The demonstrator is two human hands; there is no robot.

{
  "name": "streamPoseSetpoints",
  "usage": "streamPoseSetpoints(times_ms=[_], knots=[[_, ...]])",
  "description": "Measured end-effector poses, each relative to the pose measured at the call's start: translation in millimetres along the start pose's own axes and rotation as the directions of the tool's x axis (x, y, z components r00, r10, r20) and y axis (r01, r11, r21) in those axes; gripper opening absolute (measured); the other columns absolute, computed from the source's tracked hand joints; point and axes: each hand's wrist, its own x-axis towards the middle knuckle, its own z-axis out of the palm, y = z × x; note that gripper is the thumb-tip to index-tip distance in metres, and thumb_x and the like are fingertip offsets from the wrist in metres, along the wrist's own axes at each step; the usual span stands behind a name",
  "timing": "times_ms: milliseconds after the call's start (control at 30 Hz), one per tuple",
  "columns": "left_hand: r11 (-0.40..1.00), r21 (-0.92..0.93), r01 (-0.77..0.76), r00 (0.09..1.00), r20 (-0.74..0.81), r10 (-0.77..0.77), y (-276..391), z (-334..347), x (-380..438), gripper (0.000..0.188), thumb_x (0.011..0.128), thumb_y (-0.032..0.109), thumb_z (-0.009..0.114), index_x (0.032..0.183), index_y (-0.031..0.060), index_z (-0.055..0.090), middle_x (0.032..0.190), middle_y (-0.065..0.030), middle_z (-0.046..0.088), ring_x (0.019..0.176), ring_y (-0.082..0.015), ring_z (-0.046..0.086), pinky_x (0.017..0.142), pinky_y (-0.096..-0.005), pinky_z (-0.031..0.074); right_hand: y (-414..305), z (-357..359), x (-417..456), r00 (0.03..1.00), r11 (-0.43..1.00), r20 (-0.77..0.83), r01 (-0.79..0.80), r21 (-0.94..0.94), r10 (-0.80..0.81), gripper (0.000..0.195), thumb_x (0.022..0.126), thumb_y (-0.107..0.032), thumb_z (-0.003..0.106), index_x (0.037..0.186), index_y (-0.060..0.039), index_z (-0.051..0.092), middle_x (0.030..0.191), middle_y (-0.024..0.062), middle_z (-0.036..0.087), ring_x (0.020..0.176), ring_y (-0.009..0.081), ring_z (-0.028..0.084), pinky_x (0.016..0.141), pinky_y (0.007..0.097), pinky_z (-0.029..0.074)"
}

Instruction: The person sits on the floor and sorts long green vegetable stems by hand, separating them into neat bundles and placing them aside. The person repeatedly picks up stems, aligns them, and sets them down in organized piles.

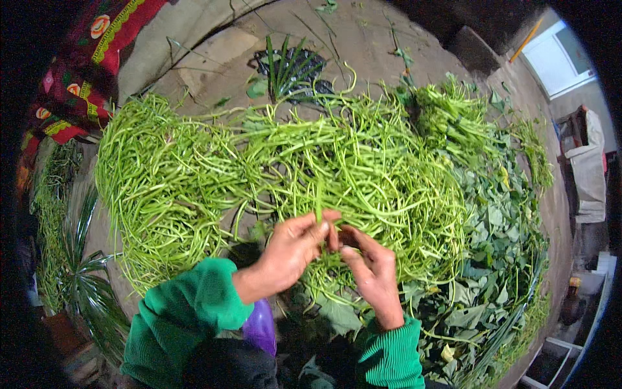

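Note:
My left hand (290, 247) pinches a thin green stem (319, 200) upright between thumb and fingers. Right beside it, my right hand (373, 271) has its thumb and bent fingers close to the left fingertips; blur hides whether anything is between them. Both hands are above a wide, tangled heap of cut green stems (388, 189) on the floor. A denser heap of stems (160, 185) lies to the left. Beneath my hands, a broad green leaf (338, 311) shows at the edge of the heap.
Loose leaves (495, 233) cover the right side, below a bundle of stems (452, 119). A black plastic bag (303, 68) lies beyond the heap. Palm fronds (90, 287) and a red patterned cloth (82, 78) are at left. A pale sack (585, 165) stands far right.

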Motion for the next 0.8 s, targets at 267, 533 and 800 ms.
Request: streamPoseSetpoints(times_ms=[267,533,800], knots=[[0.945,-0.263,0.194,0.877,0.477,-0.047,30.9,-1.2,4.4,0.043,0.093,0.036,0.037,0.107,-0.0022,0.049,0.059,0.0016,0.036,0.05,-0.0076,0.035,0.046,-0.0226,0.032,10.1,26.5,-13.0,0.9,0.993,0.434,-0.008,0.117,-0.044,0.016,0.086,-0.012,0.052,0.091,0.0006,0.061,0.075,0.0078,0.064,0.072,0.0155,0.059,0.069,0.0295,0.046],[0.956,-0.294,0.006,0.995,0.097,0.023,73.4,-32.3,15.2,0.037,0.095,0.037,0.03,0.091,0.0051,0.049,0.052,0.0064,0.021,0.042,-0.0041,0.02,0.038,-0.0193,0.018,84.5,11.5,-3.8,0.939,0.894,0.202,-0.177,-0.411,0.278,0.017,0.085,-0.013,0.053,0.084,0.0017,0.061,0.07,0.0119,0.064,0.065,0.0173,0.061,0.059,0.0283,0.049],[0.982,-0.1,0.158,0.987,-0.018,-0.16,62.0,-29.6,6.1,0.021,0.094,0.025,0.036,0.095,0.0059,0.045,0.054,0.0061,0.025,0.043,-0.0037,0.024,0.037,-0.0182,0.018,140.7,50.2,-43.4,0.935,0.504,0.207,0.037,-0.863,0.286,0.011,0.07,-0.012,0.063,0.068,-0.002,0.06,0.077,0.0173,0.056,0.065,0.0322,0.059,0.057,0.0426,0.048]])
